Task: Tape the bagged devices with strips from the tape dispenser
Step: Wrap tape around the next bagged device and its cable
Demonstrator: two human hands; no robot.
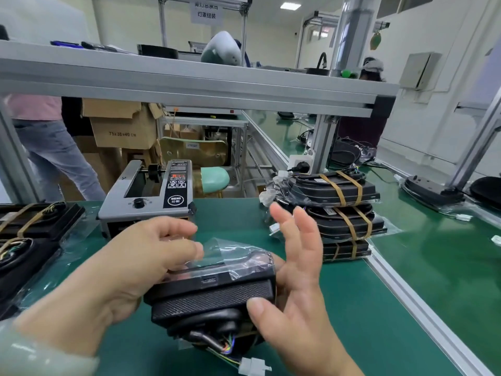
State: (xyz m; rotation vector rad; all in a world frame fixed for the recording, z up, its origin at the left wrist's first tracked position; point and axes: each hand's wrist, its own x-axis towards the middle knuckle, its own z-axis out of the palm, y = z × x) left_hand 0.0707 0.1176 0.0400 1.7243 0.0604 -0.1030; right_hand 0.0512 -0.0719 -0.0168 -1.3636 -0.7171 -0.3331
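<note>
A black device in a clear plastic bag (214, 291) is held above the green mat, with coloured wires and a white plug hanging from its near end. My left hand (130, 264) grips its left side, fingers pinched on the folded bag flap at the top. My right hand (295, 283) supports the right side with palm and thumb, its fingers spread upward. The grey tape dispenser (151, 196) stands just behind my left hand. A stack of bagged devices bound with brown tape (341, 210) lies to the right.
More bagged devices (29, 240) lie at the left edge. An aluminium rail (412, 291) bounds the mat on the right, with a conveyor belt (444, 253) beyond. A metal shelf beam (189, 88) spans overhead. A person (46, 142) stands behind, near cardboard boxes (122, 126).
</note>
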